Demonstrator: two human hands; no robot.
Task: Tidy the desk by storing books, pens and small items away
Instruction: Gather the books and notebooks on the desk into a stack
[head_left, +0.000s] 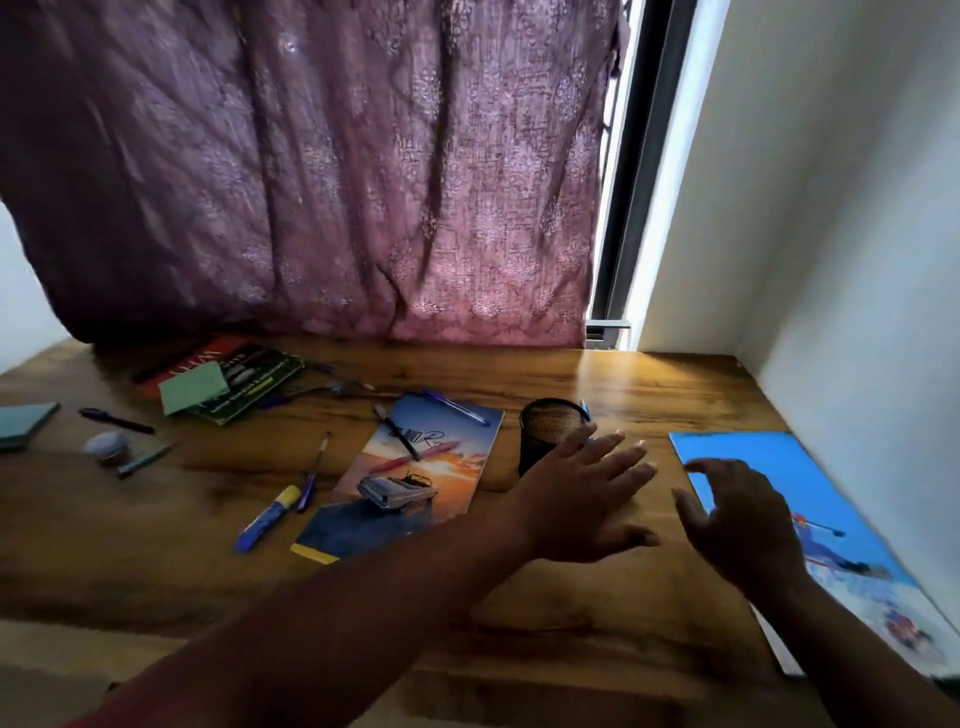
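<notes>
My left hand (582, 499) hovers open, fingers spread, just in front of a black mesh pen cup (550, 428) on the wooden desk (649, 395). My right hand (737, 519) is open with curled fingers over the near-left edge of a blue book (748, 452) lying at the right. A sunset-and-car notebook (415, 483) lies mid-desk with a blue pen (457, 408), a black pen (397, 434) and a pink pen (415, 457) on it. Left of it lie a blue-yellow marker (265, 519) and a purple pen (309, 483).
At the back left sit a red book (208, 351), a green book (260, 384) and a green notepad (193, 387). Further left are a teal pad (26, 423), a dark pen (117, 421), a pale ball (106, 444) and a green pen (145, 460). A purple curtain (337, 182) hangs behind; a white wall (857, 260) bounds the right.
</notes>
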